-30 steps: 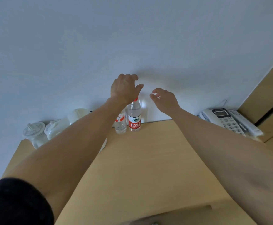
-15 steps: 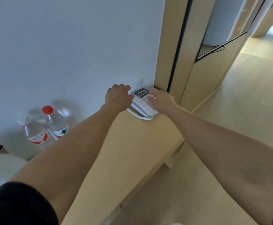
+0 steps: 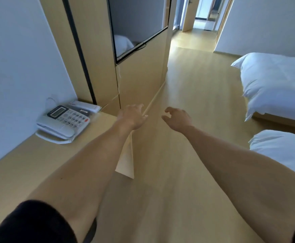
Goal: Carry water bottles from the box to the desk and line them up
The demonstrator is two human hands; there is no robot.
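Observation:
No water bottle and no box is in view now. The light wooden desk point(image 3: 26, 165) runs along the white wall at the left. My left hand point(image 3: 132, 116) reaches out past the desk's right end, its fingers loosely curled and holding nothing. My right hand point(image 3: 177, 118) hangs beside it over the floor, fingers relaxed and slightly bent, also holding nothing. Both forearms stretch forward from black sleeves.
A white desk telephone point(image 3: 62, 124) sits on the desk by the wall. A wooden panel with a dark screen point(image 3: 136, 27) stands beyond it. Two beds with white bedding point(image 3: 274, 85) lie at the right. Wooden floor point(image 3: 195, 81) leads to a doorway at the back.
My view has swung right, away from the two bottles standing by the wall; they are out of view now. Both hands have moved from over the desk to over the floor, still holding nothing.

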